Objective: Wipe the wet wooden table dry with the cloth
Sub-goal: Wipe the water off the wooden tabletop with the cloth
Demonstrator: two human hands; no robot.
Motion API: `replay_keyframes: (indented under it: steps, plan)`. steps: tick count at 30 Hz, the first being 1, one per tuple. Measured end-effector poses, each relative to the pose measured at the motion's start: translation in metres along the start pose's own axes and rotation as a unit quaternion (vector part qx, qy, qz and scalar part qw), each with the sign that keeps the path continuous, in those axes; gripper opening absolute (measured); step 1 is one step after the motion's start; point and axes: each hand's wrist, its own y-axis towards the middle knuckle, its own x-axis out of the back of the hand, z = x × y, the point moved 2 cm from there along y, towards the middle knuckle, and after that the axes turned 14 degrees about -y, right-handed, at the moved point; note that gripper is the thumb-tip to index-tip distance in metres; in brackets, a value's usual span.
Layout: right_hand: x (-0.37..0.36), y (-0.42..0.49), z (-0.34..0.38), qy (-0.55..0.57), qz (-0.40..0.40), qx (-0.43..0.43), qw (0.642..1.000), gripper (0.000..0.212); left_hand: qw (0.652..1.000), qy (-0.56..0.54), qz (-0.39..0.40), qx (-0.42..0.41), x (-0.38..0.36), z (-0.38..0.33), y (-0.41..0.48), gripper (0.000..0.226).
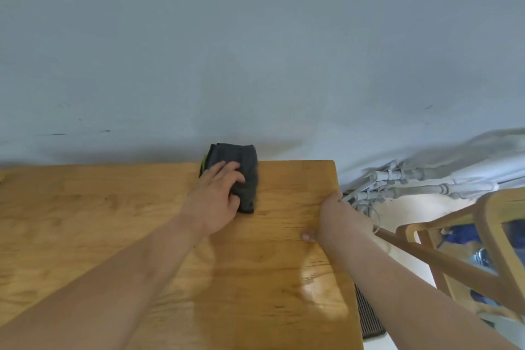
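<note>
A folded dark grey cloth (245,176) with a green edge lies at the far edge of the wooden table (113,221), against the wall. My left hand (217,199) presses flat on the cloth's near left part, fingers spread over it. My right hand (331,214) grips the table's right edge, thumb on top and fingers hidden over the side. A glossy wet sheen (315,290) shows on the wood near the right edge, close to me.
A pale blue-grey wall (255,51) rises straight behind the table. White pipes (420,185) run along the wall's base at the right. A wooden chair (494,239) stands to the right of the table, and a dark floor grille (369,318) lies beside the table's edge.
</note>
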Motion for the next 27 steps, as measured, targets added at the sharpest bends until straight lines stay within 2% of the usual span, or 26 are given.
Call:
replay_keyframes:
  steps: [3, 6, 10, 14, 18, 21, 24, 27]
  plan:
    - [0.005, 0.009, 0.001, 0.006, 0.015, -0.011, 1.0, 0.139, 1.0, 0.008, 0.014, -0.011, -0.012, -0.028, 0.027, 0.045]
    - [0.002, 0.017, 0.0, 0.026, 0.023, -0.019, 0.999, 0.144, 0.996, 0.002, 0.079, -0.047, -0.033, -0.074, 0.067, 0.048]
    - [0.0, 0.017, -0.002, 0.03, 0.028, -0.021, 0.999, 0.14, 0.984, -0.003, 0.169, -0.056, -0.066, -0.141, 0.116, 0.05]
    - [0.003, 0.017, 0.001, 0.026, 0.042, -0.031, 0.998, 0.14, 0.98, 0.018, 0.188, -0.053, -0.081, -0.164, 0.132, 0.045]
    - [0.01, 0.021, 0.007, 0.031, 0.056, -0.044, 0.997, 0.14, 0.983, 0.003, 0.181, -0.027, -0.052, -0.126, 0.129, 0.05]
    - [0.011, 0.02, 0.011, 0.054, 0.062, -0.056, 0.995, 0.135, 0.984, 0.016, 0.173, 0.031, -0.012, -0.064, 0.118, 0.034]
    - [0.015, 0.026, 0.012, 0.088, 0.068, -0.059, 0.992, 0.104, 0.983, 0.033, 0.152, 0.093, 0.035, 0.001, 0.098, 0.027]
    - [0.022, 0.027, 0.014, 0.012, 0.105, -0.04, 0.994, 0.133, 0.975, 0.041, 0.146, 0.164, 0.067, 0.038, 0.08, 0.025]
